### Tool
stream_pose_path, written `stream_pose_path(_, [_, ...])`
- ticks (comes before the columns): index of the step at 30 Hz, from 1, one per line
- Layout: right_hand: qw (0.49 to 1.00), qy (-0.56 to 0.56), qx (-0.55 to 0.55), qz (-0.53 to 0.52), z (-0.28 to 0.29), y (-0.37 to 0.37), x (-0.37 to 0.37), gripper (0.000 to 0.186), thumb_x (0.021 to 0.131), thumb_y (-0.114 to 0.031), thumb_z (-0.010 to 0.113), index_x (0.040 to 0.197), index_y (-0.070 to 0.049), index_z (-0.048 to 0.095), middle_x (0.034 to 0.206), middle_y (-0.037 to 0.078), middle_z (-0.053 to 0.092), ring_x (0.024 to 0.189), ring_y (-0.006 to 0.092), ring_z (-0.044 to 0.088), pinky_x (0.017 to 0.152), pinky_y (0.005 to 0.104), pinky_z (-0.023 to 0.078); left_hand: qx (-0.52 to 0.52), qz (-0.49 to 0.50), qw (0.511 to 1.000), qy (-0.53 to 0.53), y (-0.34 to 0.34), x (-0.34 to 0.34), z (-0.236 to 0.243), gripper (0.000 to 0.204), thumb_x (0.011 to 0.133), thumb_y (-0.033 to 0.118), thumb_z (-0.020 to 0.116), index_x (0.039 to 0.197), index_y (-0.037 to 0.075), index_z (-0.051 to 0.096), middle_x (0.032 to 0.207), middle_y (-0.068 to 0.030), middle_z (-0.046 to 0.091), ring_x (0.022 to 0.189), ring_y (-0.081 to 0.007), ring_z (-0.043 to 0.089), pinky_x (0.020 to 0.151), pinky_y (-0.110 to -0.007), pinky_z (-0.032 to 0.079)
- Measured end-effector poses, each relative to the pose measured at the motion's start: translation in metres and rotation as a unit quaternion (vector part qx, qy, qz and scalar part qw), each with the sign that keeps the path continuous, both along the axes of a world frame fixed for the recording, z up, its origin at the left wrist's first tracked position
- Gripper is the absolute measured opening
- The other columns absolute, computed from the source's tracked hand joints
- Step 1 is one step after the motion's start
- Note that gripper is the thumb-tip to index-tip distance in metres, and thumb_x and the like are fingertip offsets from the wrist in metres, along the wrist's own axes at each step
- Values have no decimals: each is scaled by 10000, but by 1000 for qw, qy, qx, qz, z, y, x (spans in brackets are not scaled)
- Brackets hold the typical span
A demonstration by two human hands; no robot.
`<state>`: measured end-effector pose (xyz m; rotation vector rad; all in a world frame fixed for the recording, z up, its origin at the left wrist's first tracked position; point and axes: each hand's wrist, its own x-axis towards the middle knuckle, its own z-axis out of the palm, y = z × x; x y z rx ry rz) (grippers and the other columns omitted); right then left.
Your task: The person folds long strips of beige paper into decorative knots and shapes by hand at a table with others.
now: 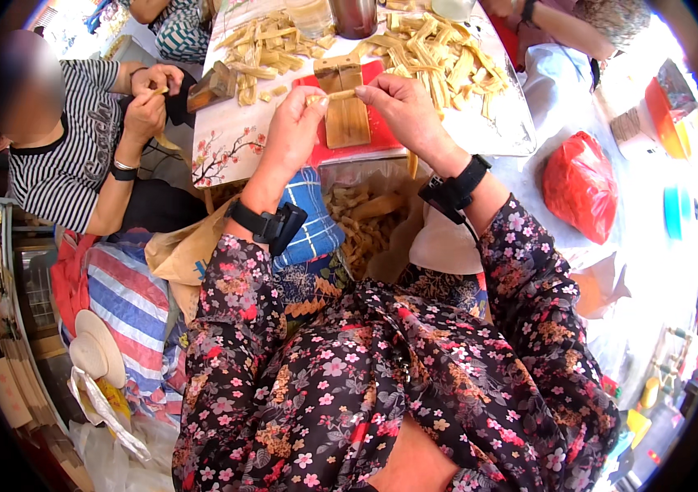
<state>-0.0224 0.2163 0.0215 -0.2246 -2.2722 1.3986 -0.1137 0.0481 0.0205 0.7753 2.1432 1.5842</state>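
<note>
A pale yellow, fibrous strip [341, 95] is stretched level between my two hands, above a wooden block [348, 123]. My left hand [295, 123] pinches its left end between thumb and fingertips. The other end sits in the closed fingers of my right hand [402, 107]. Below my right hand a further yellow strip [412, 165] hangs past the table edge; whether that hand holds it too is hidden. The block lies on a red mat [377, 135] and has a darker raised piece across its far part.
Heaps of similar strips [455, 61] cover the far side of the white table [230, 135]. A dark cup [354, 16] stands there. More pieces [365, 225] lie in a bag below my hands. At left a person [78, 123] handles another strip. A red bag [581, 187] sits at right.
</note>
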Motion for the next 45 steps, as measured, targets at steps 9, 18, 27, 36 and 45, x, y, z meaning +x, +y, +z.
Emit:
stream_pose_path(9, [986,-76,134,-56,-3,-12,36,246,864,-247,579,883,-10,640,740,196,612,707,376,583,628,425,462,-122,13,980,154,-27,32,0,232,836,185,616,992,14,602,851,-178,618,791,-333,590,737,-370,469])
stream_pose_path(18, [968,201,49,143,18,-90,106,175,820,-35,617,992,-8,606,858,132,601,816,307,604,730,362,494,281,-79,839,-459,-54,121,-9,268,964,176,436,1135,-4,537,1005,-64,604,904,-161,601,794,-296,486])
stream_pose_path(27, [989,96,-19,113,27,-88,106,132,897,-156,577,899,-24,573,766,125,581,723,263,586,641,344,471,156,-39,924,-348,-51,137,5,224,924,218,469,929,26,584,829,7,560,746,-107,523,687,-254,421])
stream_pose_path(36, [971,18,-213,106,17,-92,98,149,926,-135,532,873,1,509,681,101,550,611,161,573,533,285,445,7,48,954,296,-50,136,17,95,820,-7,438,866,0,521,716,-139,496,627,-306,505,616,-380,427])
stream_pose_path(45, [966,170,160,115,-15,-75,117,265,732,6,644,980,-53,572,807,113,556,762,308,556,682,377,467,310,97,837,-441,-61,115,8,111,849,44,449,952,58,489,654,35,381,544,-81,362,518,-246,345])
